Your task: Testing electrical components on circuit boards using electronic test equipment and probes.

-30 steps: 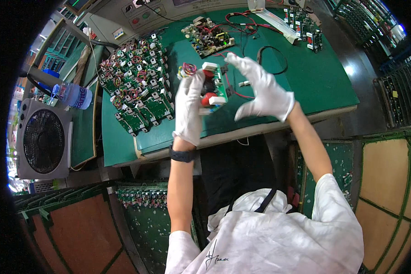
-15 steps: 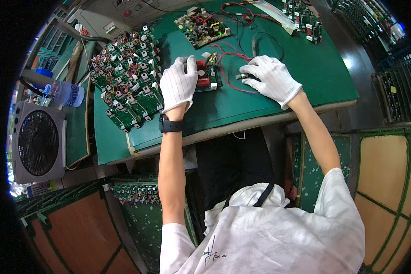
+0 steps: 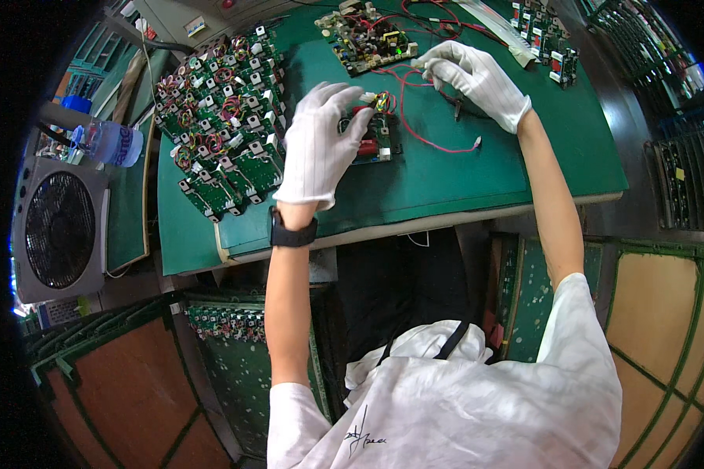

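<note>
My left hand [image 3: 321, 144], in a white striped glove, is over the left side of a small circuit board [image 3: 385, 148]. Its thumb and fingers are spread near the board's coloured wires [image 3: 385, 102], and they hide part of the red components. My right hand [image 3: 477, 82], gloved too, is farther back, over the red wires. Its fingers are curled and the thumb and index tips come close together; what they pinch, if anything, is hidden. Below its palm a dark probe-like tip [image 3: 457, 111] sticks out. The red lead's white connector [image 3: 477, 143] lies loose on the green mat.
Many circuit boards [image 3: 227, 117] crowd the table's left side. A larger board [image 3: 364, 39] with a lit green light stands at the back. More boards [image 3: 562, 66] are at the far right. A grey fan [image 3: 61, 227] and a water bottle [image 3: 113, 143] stand left of the table.
My right hand has let go of the red lead's connector and moved up and away over the wires. My left hand has shifted right across the small board, its fingers nearer the coloured wires.
</note>
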`<state>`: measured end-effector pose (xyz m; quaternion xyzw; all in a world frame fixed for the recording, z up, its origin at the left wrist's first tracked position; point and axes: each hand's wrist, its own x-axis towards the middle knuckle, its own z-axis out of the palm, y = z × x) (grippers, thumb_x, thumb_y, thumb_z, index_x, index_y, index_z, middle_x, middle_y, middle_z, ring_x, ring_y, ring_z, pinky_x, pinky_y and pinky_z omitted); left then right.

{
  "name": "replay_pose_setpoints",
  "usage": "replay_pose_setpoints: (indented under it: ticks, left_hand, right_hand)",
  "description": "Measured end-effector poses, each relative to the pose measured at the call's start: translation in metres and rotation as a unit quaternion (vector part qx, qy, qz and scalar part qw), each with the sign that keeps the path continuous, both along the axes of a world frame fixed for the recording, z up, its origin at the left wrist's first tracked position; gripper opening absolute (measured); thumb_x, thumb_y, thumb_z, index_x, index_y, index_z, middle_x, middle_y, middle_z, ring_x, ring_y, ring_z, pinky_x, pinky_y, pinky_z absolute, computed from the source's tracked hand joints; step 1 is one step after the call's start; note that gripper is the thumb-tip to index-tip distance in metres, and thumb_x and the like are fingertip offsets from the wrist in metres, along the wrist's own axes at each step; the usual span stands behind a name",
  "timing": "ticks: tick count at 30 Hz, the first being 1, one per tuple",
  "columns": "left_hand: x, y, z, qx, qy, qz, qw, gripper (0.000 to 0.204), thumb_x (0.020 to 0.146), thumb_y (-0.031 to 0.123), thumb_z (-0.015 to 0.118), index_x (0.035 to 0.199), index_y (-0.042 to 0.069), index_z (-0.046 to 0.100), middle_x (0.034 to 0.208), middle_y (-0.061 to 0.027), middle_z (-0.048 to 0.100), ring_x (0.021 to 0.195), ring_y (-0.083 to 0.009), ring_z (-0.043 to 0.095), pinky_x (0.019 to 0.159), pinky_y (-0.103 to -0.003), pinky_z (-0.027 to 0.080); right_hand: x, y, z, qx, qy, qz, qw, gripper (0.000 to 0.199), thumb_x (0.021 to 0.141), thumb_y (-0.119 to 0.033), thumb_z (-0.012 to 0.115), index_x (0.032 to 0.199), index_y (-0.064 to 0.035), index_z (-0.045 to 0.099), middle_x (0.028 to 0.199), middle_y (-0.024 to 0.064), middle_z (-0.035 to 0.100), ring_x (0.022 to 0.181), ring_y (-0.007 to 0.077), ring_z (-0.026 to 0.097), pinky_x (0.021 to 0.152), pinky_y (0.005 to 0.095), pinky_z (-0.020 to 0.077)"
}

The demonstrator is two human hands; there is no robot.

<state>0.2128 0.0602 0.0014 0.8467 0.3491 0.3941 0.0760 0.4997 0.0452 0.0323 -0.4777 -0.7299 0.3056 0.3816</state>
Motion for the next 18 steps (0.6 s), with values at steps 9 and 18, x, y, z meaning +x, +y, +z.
replay_pose_setpoints:
  ticks: [9,18]
  left_hand:
    - [0.019,0.014,-0.017,-0.086,-0.115,-0.079,0.987,0.015,0.090,0.017,0.077,0.100,0.006,0.074,0.103,-0.0101,0.076,0.107,-0.0313,0.071,0.093,-0.040,0.055]
    - [0.019,0.011,-0.015,-0.109,-0.126,-0.064,0.984,0.017,0.087,0.009,0.079,0.095,0.005,0.065,0.096,-0.0123,0.076,0.091,-0.0308,0.074,0.079,-0.036,0.058]
  right_hand:
    - [-0.013,0.019,0.006,0.011,0.008,0.078,0.997,0.035,0.105,-0.029,0.062,0.125,-0.0006,0.069,0.118,0.0108,0.074,0.112,0.0175,0.068,0.100,0.0325,0.0526]
    - [-0.017,0.004,0.005,0.023,-0.004,0.052,0.998,0.035,0.101,-0.030,0.068,0.127,-0.0072,0.072,0.117,0.0121,0.076,0.108,0.0214,0.073,0.096,0.0318,0.0567]
